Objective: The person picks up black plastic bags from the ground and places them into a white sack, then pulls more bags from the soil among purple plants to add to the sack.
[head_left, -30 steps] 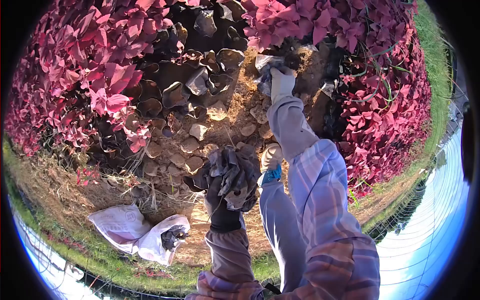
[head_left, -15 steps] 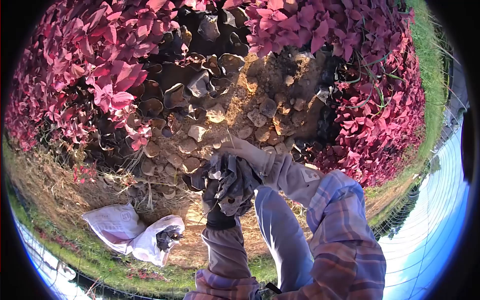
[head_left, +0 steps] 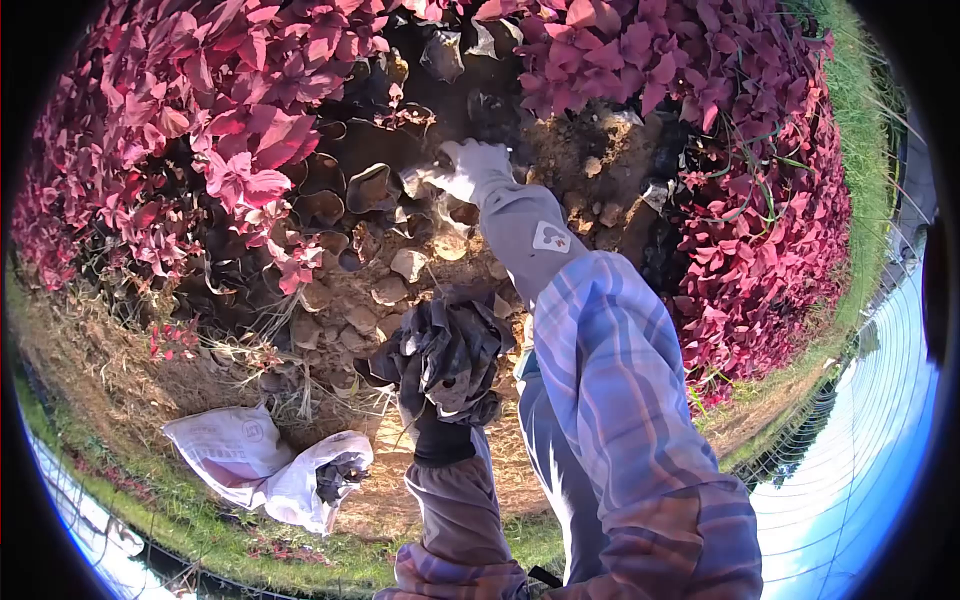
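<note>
My left hand (head_left: 418,405), in a dark glove, is closed around a crumpled bundle of black plastic nursery bags (head_left: 455,350); the bundle covers most of its fingers. My right hand (head_left: 475,170), in a pale glove, reaches out over the bed with thumb and fingers apart. It is at the edge of the open black nursery bags (head_left: 372,188) standing in the soil; whether the fingertips touch one cannot be made out. Clods of soil (head_left: 390,290) lie between the two hands.
Red-leaved plants (head_left: 250,150) crowd the left side, and more red plants (head_left: 750,260) grow on the right. A white sack (head_left: 225,450) lies at lower left, with dark plastic in its open mouth. Bare soil (head_left: 590,160) lies right of my right hand; grass (head_left: 860,150) borders the bed.
My right hand has moved away from the bundle, forward to the standing bags. My left hand stays in nearly the same place with the bundle. The view has shifted slightly.
</note>
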Available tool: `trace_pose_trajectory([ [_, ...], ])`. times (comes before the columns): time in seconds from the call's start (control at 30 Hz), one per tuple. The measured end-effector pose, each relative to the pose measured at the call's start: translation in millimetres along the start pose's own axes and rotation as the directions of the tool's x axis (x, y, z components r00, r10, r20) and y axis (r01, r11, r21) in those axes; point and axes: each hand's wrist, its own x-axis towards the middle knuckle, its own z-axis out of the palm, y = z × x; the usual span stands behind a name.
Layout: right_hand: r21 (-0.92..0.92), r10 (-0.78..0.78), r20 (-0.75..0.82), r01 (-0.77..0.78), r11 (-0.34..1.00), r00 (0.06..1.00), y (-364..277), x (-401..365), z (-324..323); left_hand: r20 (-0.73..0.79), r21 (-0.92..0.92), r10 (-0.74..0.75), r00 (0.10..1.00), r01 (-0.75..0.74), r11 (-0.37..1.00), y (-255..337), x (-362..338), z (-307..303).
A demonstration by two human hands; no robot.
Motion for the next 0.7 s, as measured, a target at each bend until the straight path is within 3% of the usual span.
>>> trace_pose_trajectory([
  [0.03,0.066,0.051,0.066,-0.056,0.996,0.997,-1,-15,5,0.004,-0.004,0.004,1.000,-0.004,1.000,1,-1,-1],
  [0.1,0.241,-0.010,-0.028,0.017,0.970,1.000,7,-47,38,0.007,-0.006,0.019,1.000,-0.019,1.000,4,0,-4],
  [0.17,0.590,-0.036,-0.114,0.097,0.802,0.993,6,-62,55,0.012,-0.010,0.030,0.999,-0.030,1.000,6,0,-9],
  [0.2,0.504,0.017,-0.144,0.059,0.862,0.989,4,-65,63,0.017,-0.011,0.030,0.999,-0.030,0.999,6,0,-10],
  [0.33,0.125,0.084,-0.023,-0.080,0.989,0.996,-17,-56,52,0.045,-0.023,0.036,0.998,-0.035,0.999,3,2,-13],
  [0.53,-0.051,0.057,0.068,-0.053,0.997,0.996,-16,-42,39,0.112,-0.039,0.042,0.993,-0.038,0.999,1,1,-16],
  [0.63,0.030,0.102,0.083,-0.105,0.994,0.991,-13,-43,30,0.154,-0.055,0.043,0.987,-0.035,0.998,3,0,-15],
  [0.7,0.316,0.102,-0.063,-0.077,0.946,0.993,4,-49,34,0.168,-0.060,0.045,0.985,-0.035,0.998,5,0,-18],
])
